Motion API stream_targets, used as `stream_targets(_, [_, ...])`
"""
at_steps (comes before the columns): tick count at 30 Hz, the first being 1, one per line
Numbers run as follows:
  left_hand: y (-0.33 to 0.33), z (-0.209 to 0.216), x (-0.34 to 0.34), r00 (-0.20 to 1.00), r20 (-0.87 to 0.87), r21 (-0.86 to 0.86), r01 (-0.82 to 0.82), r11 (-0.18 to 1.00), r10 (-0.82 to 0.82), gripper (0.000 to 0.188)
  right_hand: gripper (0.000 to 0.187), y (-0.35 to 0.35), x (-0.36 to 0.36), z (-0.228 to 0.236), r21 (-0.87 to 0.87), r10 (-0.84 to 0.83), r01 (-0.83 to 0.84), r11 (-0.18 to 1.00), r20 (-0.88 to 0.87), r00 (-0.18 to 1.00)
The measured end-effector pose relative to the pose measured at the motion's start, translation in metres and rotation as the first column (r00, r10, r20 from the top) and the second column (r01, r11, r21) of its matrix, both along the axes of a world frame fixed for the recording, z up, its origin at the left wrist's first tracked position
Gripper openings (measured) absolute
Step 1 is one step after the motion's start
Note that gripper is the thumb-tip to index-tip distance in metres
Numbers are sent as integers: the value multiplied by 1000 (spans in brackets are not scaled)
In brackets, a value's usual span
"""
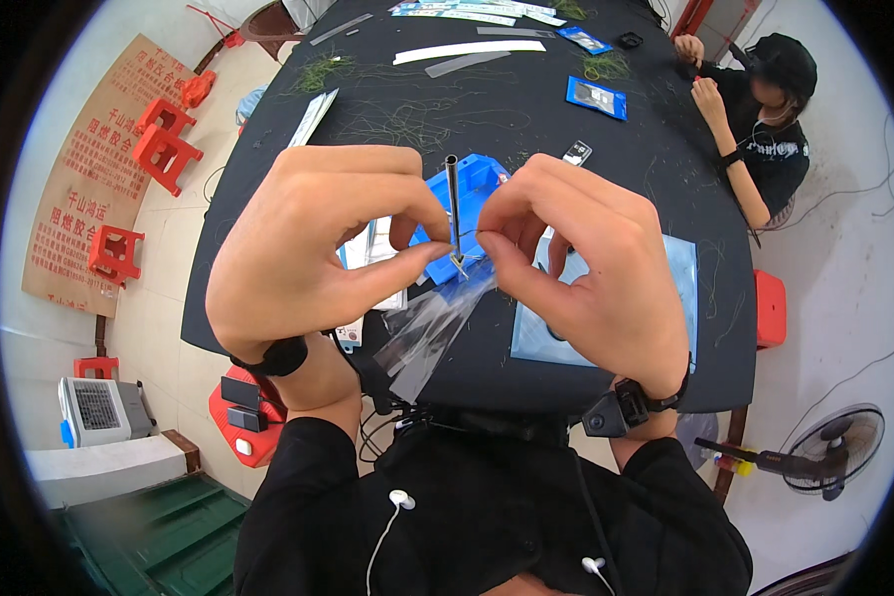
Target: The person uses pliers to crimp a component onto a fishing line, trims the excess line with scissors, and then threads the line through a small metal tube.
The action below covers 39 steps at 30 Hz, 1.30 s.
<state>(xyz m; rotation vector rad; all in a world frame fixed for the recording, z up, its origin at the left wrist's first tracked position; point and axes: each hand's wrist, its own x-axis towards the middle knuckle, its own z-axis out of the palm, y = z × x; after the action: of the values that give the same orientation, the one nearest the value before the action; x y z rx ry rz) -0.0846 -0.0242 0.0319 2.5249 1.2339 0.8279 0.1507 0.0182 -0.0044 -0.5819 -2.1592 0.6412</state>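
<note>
My left hand [333,233] and my right hand [586,263] are raised over the near edge of the black table, facing each other. Thumb and index finger are pinched together on each. A fine dark strand seems to run between the two pinches, too thin to make out for certain. Between the fingertips a slim metal rod [453,194] stands upright, with a small metal piece at its lower end. Below it lie clear plastic strips [427,343]. Behind the hands is a blue plastic bin [482,174], partly covered by them.
The black table [387,74] carries loose green strands [407,124], white strips [467,50] and blue packets [597,97]. A light blue sheet [680,308] lies under my right hand. Across the table's right side, a person [765,129] works. Red stools [164,154] and a fan [834,452] stand around.
</note>
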Motion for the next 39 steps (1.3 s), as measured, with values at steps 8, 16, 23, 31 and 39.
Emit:
stream_targets(8, [-4, 3, 2, 997, 72, -7, -36, 999, 37, 15, 17, 0, -5, 0, 66, -28, 30, 997, -30, 999])
stream_targets(16, [-3, 1, 0, 993, 96, 82, -71, 994, 63, 10, 18, 3, -9, -5, 118, -23, 32, 993, -78, 997])
stream_targets(23, [2, -5, -2, 972, 178, 159, -184, 970, 156, 6, 30, 11, -16, -9, 104, -96, 120, 987, -213, 972])
stream_targets(31, [4, -6, 1, 958, 216, 166, -227, 959, 190, 3, 37, 12, -17, -12, 103, -88, 108, 989, -182, 979])
stream_targets(39, [7, -7, 2, 959, 194, 194, -243, 951, 206, 3, 39, 13, -17, -11, 105, -81, 100, 989, -166, 983])
